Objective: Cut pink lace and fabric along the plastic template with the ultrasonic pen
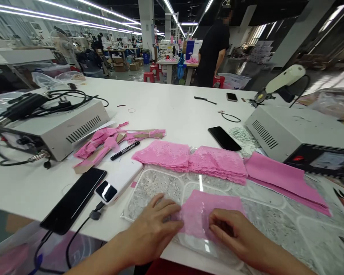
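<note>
A pink fabric piece (196, 208) lies in front of me, seen through shiny clear plastic (206, 246); whether that is a bag or a loose sheet I cannot tell. At its left edge is my left hand (157, 229), fingers bent and close together, pinching the plastic. My right hand (236, 233) is closed in a pinch over the right part, thumb against the curled fingers, on the plastic too. Just beyond lie two stacks of pink lace-edged pieces, a left stack (163, 154) and a right stack (218, 162). Folded plain pink fabric (278, 177) sits right of them.
A marble-patterned mat (157, 187) covers the white table (160, 95) here. Grey machine boxes stand left (65, 126) and right (304, 126). Left are a black phone (74, 200), a power bank (123, 179), a marker (124, 151) and pink scraps (103, 141). Another phone (224, 138) lies beyond. A person (213, 49) stands behind the table.
</note>
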`<state>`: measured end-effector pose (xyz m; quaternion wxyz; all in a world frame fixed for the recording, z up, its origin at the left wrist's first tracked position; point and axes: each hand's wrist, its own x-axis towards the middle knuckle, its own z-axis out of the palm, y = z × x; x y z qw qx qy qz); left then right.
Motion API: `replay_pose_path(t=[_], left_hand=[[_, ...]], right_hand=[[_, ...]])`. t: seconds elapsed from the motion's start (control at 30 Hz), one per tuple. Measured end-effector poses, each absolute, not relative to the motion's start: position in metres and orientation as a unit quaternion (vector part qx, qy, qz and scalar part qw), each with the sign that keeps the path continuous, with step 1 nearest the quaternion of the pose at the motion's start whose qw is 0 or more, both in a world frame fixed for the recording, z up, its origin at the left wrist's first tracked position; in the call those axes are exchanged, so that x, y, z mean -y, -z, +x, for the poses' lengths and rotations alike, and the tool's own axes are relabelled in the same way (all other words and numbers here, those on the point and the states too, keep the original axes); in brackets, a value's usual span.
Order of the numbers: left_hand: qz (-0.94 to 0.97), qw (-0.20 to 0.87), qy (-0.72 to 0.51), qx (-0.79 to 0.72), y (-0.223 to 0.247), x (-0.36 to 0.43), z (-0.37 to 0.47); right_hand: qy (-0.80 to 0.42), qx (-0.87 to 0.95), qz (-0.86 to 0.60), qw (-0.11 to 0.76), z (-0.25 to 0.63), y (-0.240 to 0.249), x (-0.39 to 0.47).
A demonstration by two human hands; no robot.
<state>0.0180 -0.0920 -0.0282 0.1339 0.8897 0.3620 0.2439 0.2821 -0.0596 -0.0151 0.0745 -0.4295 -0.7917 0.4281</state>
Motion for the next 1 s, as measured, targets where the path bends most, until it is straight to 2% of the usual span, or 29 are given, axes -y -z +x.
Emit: replay_pose_path(t=[0.13,0.27,0.37,0.7,1.0], left_hand=[[0.895,0.105,-0.237,-0.362,0.026,0.088,0.013],[0.897,0.065,-0.256,-0.354,0.02,0.073,0.017],[0.897,0.027,-0.269,-0.349,0.02,0.056,0.026],[0.909,-0.023,-0.219,-0.354,0.03,-0.006,0.051],[0.903,-0.027,-0.199,-0.38,0.04,-0.015,0.051]], right_hand=[[-0.417,0.784,-0.443,0.12,0.294,0.021,0.047],[-0.241,0.822,-0.454,0.244,0.292,0.019,0.013],[-0.159,0.829,-0.461,0.273,0.29,0.017,-0.022],[-0.119,0.877,-0.415,0.211,0.272,0.019,-0.065],[-0.137,0.876,-0.426,0.181,0.261,0.022,-0.079]])
